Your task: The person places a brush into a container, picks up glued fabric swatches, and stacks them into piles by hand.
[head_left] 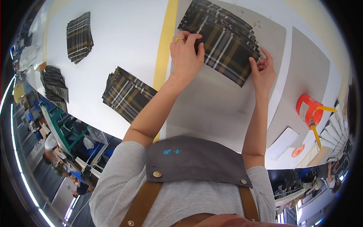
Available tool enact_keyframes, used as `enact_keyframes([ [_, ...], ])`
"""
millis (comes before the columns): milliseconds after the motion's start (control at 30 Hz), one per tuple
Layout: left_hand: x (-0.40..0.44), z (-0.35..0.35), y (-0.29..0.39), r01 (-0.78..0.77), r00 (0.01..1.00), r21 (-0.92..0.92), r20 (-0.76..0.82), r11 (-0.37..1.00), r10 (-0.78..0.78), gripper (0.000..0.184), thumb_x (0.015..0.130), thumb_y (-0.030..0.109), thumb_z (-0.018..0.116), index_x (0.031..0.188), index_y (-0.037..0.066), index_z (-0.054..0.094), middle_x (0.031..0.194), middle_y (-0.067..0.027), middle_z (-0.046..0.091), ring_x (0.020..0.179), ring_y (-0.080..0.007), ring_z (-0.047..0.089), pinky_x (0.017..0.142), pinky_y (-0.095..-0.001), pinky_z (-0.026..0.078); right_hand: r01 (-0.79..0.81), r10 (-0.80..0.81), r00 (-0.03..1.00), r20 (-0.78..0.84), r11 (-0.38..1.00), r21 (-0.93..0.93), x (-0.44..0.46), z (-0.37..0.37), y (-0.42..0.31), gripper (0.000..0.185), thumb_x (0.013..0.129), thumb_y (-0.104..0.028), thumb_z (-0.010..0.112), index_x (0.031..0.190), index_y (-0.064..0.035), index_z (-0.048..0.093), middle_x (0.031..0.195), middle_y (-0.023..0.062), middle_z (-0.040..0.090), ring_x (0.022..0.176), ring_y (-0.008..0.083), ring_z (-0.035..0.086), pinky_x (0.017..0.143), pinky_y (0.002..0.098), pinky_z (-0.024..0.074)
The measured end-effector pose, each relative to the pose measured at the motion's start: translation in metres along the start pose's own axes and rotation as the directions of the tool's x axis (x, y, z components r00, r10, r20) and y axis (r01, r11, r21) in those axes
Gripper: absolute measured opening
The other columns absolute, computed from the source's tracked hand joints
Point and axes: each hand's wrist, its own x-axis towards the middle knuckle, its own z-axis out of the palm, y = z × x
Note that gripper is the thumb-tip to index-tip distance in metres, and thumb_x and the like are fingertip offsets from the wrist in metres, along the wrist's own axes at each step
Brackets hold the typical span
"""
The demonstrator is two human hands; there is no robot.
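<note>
A fanned stack of dark plaid fabric pieces [223, 45] lies on the grey board [208, 102] at the top centre. My left hand [187, 53], with a ring on one finger, is at the stack's left edge, its thumb and fingertips on the cloth. On the right side my right hand [262, 72] pinches the near right corner of the pieces between thumb and fingers. Another plaid stack [128, 92] lies beside my left forearm, partly covered by it. Farther left is a smaller plaid stack [79, 38].
A red container [309, 109] with yellow-handled tools stands at the right, near a white card [283, 143] and a round red-and-white item [298, 151]. Dark striped cloth [55, 85] hangs over the left table edge. Other people [56, 155] are in the background, lower left.
</note>
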Motion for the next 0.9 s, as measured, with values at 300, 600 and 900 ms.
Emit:
enact_keyframes([
  [300,-0.004,0.028,0.033,-0.302,0.948,-0.192,0.042,0.934,0.315,0.062,0.085,0.03,0.071,0.136,0.003,0.051,0.15,-0.0197,0.038,0.139,-0.0403,0.032,0.114,-0.0511,0.025,-0.007,0.007,1.0,0.001,1.0,-0.003,0.0,0.003,0.002,0.051,0.082,-0.014,0.078,0.129,-0.0101,0.06,0.069,-0.0014,0.054,0.058,0.0067,0.051,0.058,0.0228,0.0442],
  [600,-0.011,0.039,0.025,-0.306,0.932,-0.043,0.192,0.951,0.308,0.079,0.088,0.051,0.062,0.145,0.001,0.04,0.155,-0.0215,0.029,0.145,-0.0392,0.023,0.117,-0.0517,0.018,0.567,-0.561,0.813,0.158,0.697,-0.44,-0.015,0.012,-0.013,0.059,0.094,-0.033,0.061,0.148,-0.0169,0.043,0.153,0.0094,0.036,0.14,0.0274,0.036,0.112,0.0504,0.0265],
  [900,-0.016,0.028,0.006,-0.247,0.968,-0.44,-0.072,0.864,0.24,0.066,0.086,0.033,0.068,0.139,0.002,0.045,0.152,-0.0209,0.035,0.142,-0.0409,0.03,0.116,-0.0524,0.023,0.605,-0.491,0.796,0.355,0.62,-0.499,-0.018,0.027,0.013,0.063,0.1,-0.041,0.045,0.156,-0.0185,0.027,0.164,0.0042,0.019,0.151,0.0256,0.015,0.118,0.0568,0.0067],
])
